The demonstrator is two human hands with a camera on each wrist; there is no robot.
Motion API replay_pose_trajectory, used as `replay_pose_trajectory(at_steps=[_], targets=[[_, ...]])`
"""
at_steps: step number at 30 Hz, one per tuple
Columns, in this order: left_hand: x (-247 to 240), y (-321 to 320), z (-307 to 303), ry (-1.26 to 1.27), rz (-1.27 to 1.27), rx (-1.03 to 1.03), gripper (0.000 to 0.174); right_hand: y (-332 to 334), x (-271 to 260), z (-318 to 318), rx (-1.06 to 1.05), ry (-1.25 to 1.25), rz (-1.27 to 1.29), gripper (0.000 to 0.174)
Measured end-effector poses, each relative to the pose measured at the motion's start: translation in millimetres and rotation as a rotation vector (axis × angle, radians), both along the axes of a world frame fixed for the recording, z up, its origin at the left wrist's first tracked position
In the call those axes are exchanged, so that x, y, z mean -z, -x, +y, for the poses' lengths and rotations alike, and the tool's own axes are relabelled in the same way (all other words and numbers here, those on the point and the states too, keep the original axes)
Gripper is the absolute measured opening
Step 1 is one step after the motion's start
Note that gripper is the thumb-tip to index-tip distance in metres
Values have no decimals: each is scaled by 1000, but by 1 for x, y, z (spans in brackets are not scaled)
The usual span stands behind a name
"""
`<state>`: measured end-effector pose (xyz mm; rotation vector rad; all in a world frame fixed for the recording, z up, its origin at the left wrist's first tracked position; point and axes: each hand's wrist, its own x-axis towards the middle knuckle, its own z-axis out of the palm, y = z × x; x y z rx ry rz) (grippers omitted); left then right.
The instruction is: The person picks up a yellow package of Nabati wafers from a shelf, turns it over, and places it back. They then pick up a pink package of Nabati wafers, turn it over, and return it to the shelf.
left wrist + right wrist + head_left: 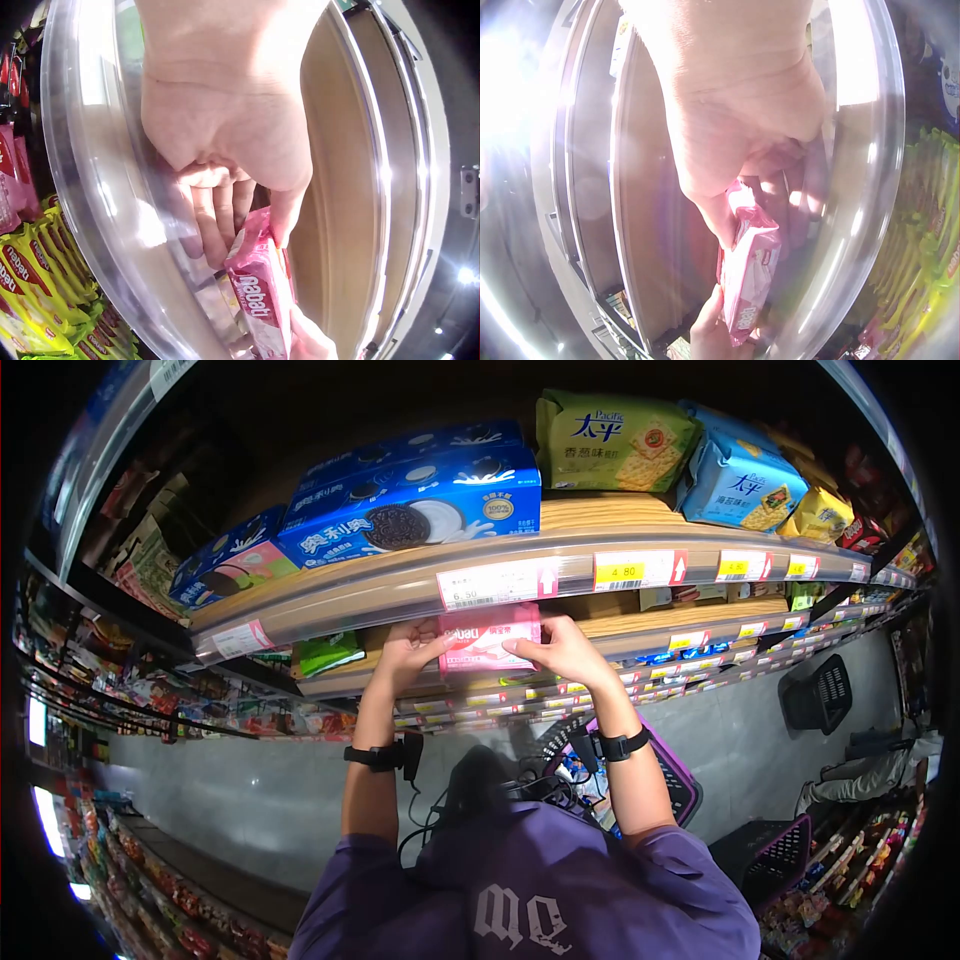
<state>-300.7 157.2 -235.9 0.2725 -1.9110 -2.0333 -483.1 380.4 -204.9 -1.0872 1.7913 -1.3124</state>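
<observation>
A pink Nabati wafer pack [484, 639] is held in both hands just below the edge of the upper shelf. My left hand [409, 652] grips its left end, thumb on the front and fingers behind. At the other end, my right hand [572, 654] pinches it, with the thumb laid across the front. In the left wrist view the pack [259, 296] shows its side lettering beneath the left hand [225, 142]. The right wrist view has the pack [749, 277] under the right hand [742, 142], whose fingers are partly behind it.
Blue Oreo boxes [410, 505], a green cracker pack [615, 445] and a blue cracker pack [742, 475] stand on the upper shelf. Price tags [640, 570] line its edge. Yellow Nabati packs [37, 277] fill a lower shelf. A purple-rimmed basket [672, 770] is below the right arm.
</observation>
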Motion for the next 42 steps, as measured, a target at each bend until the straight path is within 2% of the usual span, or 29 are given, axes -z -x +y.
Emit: replay_pose_trajectory(at_steps=[13, 14, 17, 25, 31, 34, 36, 39, 41, 42], targets=[[0, 0, 1, -12, 15, -5, 50, -1, -6, 2, 14, 29, 20, 35], [-1, 0, 2, -11, 18, -7, 49, 0, -2, 0, 10, 35, 49, 30], [-6, -1, 5, -27, 28, -5, 48, -2, -7, 1, 23, 7, 36, 35], [-3, 1, 3, 1, 1, -7, 53, -3, -5, 2, 20, 26, 4, 31], [-3, 0, 2, 21, 3, -10, 51, 2, 4, -3, 5, 28, 4, 31], [-8, -5, 12, 42, 97, -24, 50, 0, 5, 0, -7, 100, 67, 33], [-12, -10, 16, 139, 89, -26, 49, -3, -3, 2, -29, 148, 185, 39], [-26, -18, 36, 279, 100, -98, 44, -23, -17, 16, 70, 269, 265, 44], [-29, -24, 50, 433, 124, -172, 41, -28, -7, 32, 70, 254, 191, 45], [-27, -30, 59, 423, 133, -160, 41, -33, -3, 41, 64, 257, 140, 46]])
